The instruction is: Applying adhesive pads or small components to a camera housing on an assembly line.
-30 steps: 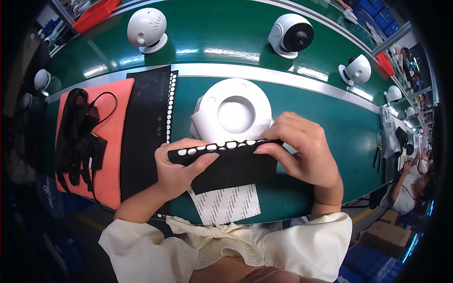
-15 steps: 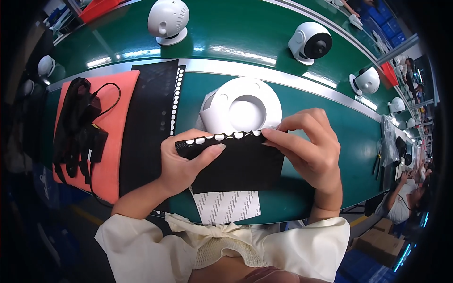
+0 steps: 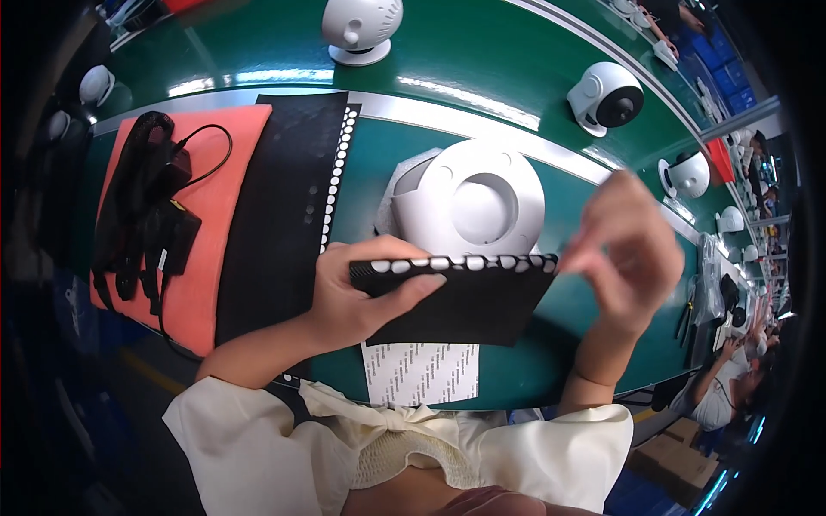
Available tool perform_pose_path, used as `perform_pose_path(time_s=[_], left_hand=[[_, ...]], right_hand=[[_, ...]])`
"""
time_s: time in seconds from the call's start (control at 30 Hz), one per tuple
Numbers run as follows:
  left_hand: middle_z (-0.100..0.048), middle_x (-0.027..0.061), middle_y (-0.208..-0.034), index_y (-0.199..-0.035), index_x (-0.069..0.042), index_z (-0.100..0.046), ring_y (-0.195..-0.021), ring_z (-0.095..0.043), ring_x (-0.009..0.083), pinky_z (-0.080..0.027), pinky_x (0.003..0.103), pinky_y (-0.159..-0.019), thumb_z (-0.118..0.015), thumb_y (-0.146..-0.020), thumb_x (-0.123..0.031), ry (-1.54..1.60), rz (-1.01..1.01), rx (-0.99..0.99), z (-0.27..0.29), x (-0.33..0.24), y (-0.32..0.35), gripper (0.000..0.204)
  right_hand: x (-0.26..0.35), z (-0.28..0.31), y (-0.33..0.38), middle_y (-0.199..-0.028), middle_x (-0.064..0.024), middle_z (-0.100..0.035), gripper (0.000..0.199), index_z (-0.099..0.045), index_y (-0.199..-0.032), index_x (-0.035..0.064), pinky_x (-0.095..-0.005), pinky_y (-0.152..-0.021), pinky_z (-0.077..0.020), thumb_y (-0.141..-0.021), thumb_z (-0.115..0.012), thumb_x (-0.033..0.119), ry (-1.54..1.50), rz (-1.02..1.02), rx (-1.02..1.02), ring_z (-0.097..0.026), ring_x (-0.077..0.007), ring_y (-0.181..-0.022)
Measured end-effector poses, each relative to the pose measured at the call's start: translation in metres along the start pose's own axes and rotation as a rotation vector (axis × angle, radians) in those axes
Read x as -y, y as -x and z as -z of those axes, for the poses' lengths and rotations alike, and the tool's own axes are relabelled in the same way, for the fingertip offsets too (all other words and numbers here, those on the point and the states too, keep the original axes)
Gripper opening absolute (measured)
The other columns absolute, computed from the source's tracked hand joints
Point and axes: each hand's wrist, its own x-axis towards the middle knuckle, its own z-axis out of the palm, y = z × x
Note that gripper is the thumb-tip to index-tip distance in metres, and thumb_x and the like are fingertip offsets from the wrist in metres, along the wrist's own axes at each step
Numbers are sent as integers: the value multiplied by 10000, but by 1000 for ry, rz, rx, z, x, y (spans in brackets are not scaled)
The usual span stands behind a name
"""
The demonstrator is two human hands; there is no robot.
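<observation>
My left hand grips the left end of a black sheet, thumb on the near face and fingers behind. A row of white round dots runs along the sheet's bent upper edge. At the right end of that edge is my right hand, its fingertips smeared by motion; whether they touch the sheet or hold anything is unclear. Just beyond the sheet lies a white ring-shaped plastic housing with a round recess. A white printed paper sheet shows below the black one.
On the left, an orange foam mat carries black power adapters with cables. Beside it lie larger black sheets with a strip of white dots. White cameras stand along the green line behind. Plastic bags lie at the right.
My right hand has moved right and up from the sheet's dotted edge, and blurs. My left hand keeps its grip on the sheet. The whole view has shifted slightly.
</observation>
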Motion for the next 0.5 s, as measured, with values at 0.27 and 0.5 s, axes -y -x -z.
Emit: perform_pose_path(time_s=[0.27, 0.5], left_hand=[[-648, 81, -727, -862, -2, -627, -593, -617, 113, -468, 218, -536, -672, -697, 3, -80, -213, 117, -1, 8, -2, 171], [-649, 92, -756, -867, -12, -626, -601, -625, 156, -469, 236, -544, -682, -673, -3, -74, -205, 150, 0, 10, -2, 202]], right_hand=[[-26, -38, -49, -805, -36, -526, 289, -464, -1076, -23, -194, -698, -410, -794, -501, -78, -312, -414, 275, -504, -73, -775], [-18, -39, -49, -806, -42, -524, 314, -459, -1082, -23, -197, -703, -415, -783, -465, -118, -218, -428, 311, -505, -81, -789]])
